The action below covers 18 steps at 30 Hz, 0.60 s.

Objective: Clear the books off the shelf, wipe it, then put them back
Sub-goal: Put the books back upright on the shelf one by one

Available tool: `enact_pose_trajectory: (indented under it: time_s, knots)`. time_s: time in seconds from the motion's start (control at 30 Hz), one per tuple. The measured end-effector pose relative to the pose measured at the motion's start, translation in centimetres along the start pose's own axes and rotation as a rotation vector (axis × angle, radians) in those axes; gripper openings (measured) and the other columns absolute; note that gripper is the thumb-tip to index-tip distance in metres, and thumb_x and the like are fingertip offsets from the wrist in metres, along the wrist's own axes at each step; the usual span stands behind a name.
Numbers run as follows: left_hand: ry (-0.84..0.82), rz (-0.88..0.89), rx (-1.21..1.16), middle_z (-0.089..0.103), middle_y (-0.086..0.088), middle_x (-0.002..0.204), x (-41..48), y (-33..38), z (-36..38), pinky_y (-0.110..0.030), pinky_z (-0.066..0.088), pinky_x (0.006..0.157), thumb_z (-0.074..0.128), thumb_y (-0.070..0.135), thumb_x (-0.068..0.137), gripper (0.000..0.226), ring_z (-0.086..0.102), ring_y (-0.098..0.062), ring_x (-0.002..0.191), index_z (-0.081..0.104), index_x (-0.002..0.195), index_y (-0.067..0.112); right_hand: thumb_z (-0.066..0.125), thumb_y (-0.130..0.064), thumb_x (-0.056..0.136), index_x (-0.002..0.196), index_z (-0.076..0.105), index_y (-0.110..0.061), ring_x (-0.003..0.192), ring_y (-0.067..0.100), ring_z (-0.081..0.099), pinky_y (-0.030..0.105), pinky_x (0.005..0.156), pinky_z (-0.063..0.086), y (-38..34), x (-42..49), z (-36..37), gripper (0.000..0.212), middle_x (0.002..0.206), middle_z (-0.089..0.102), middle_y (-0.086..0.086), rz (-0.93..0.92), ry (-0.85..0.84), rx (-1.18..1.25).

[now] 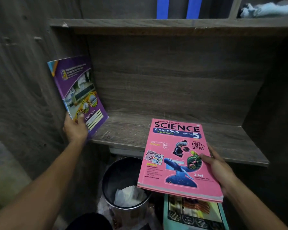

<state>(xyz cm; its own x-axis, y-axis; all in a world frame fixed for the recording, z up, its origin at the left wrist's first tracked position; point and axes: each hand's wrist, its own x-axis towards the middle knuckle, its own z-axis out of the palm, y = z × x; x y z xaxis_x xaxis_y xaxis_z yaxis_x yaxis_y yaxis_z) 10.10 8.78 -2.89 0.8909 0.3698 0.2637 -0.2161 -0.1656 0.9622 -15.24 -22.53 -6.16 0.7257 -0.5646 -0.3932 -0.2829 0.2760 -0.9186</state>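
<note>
A dark wooden shelf (173, 130) spans the middle of the view. At its left end stands a purple notebook (78, 90), leaning against the side wall; my left hand (75, 128) grips its lower edge with the thumb on the cover. My right hand (218, 166) holds a pink science book (176, 160) by its right edge, flat, with its far end over the shelf's front edge. A thin stack of pages or books lies under the pink cover.
Below the shelf stands a round black bin (123, 183) with white paper inside. A teal-edged book (194, 213) lies lower right. On the upper shelf stand blue spines (162, 7), and a pale cloth (266, 9) lies at the top right.
</note>
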Motion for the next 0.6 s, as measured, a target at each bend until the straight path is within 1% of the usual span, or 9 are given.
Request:
enact_pose_trajectory:
  time_s: [0.07,0.17,0.23,0.37,0.43,0.5,0.6]
  knots:
    - [-0.027,-0.072,0.072,0.063,-0.009,0.116,0.3,-0.2,-0.1,-0.042,0.051,0.091,0.058,0.014,0.095,0.031,0.061,-0.023,0.103,0.055,0.126,0.010,0.053,-0.020,0.100,0.146,0.030,-0.051,0.060,0.031,0.072,0.041,0.047,0.058,0.0,0.0,-0.1,0.061,0.083,0.076,0.016,0.003,0.000,-0.010]
    - [-0.014,-0.164,0.056,0.063,-0.009,0.114,0.8,-0.2,-0.1,-0.035,0.050,0.082,0.060,0.008,0.093,0.030,0.061,-0.023,0.098,0.057,0.123,0.009,0.053,-0.020,0.100,0.146,0.031,-0.051,0.059,0.030,0.071,0.039,0.045,0.057,-0.1,-0.1,0.0,0.060,0.079,0.076,0.015,0.001,0.011,-0.016]
    - [-0.002,-0.163,0.063,0.063,-0.009,0.114,0.7,-0.1,0.1,-0.033,0.049,0.082,0.060,0.009,0.093,0.029,0.060,-0.022,0.098,0.058,0.122,0.008,0.053,-0.020,0.100,0.146,0.029,-0.051,0.059,0.030,0.071,0.038,0.045,0.057,-0.1,-0.1,0.0,0.060,0.080,0.076,0.015,-0.003,0.006,-0.022]
    - [0.013,-0.172,0.045,0.063,-0.013,0.120,0.3,0.3,0.9,-0.030,0.046,0.078,0.058,0.010,0.095,0.031,0.056,-0.018,0.092,0.057,0.125,0.006,0.052,-0.019,0.101,0.146,0.030,-0.051,0.059,0.030,0.071,0.038,0.045,0.057,0.0,-0.1,0.0,0.059,0.082,0.076,0.015,-0.012,0.003,-0.028]
    - [0.016,-0.178,0.055,0.063,-0.014,0.120,0.5,0.4,1.1,-0.030,0.047,0.077,0.059,0.011,0.095,0.030,0.059,-0.019,0.095,0.057,0.125,0.007,0.052,-0.019,0.101,0.145,0.031,-0.051,0.058,0.029,0.071,0.038,0.045,0.057,0.0,-0.1,0.1,0.059,0.082,0.076,0.015,-0.013,0.001,-0.031]
    - [0.017,-0.210,0.088,0.063,-0.015,0.119,0.8,0.5,1.1,-0.032,0.048,0.080,0.060,0.015,0.094,0.030,0.062,-0.024,0.100,0.058,0.123,0.007,0.052,-0.019,0.101,0.146,0.030,-0.051,0.058,0.029,0.071,0.038,0.045,0.057,0.0,0.0,0.0,0.059,0.081,0.076,0.014,-0.013,-0.003,-0.018]
    - [-0.042,-0.271,0.192,0.063,-0.017,0.121,0.7,0.0,0.5,-0.042,0.051,0.090,0.065,0.023,0.091,0.037,0.061,-0.032,0.108,0.059,0.124,0.007,0.052,-0.019,0.100,0.146,0.029,-0.050,0.058,0.028,0.071,0.037,0.044,0.057,0.0,-0.1,0.0,0.060,0.078,0.076,0.013,-0.011,-0.004,-0.026]
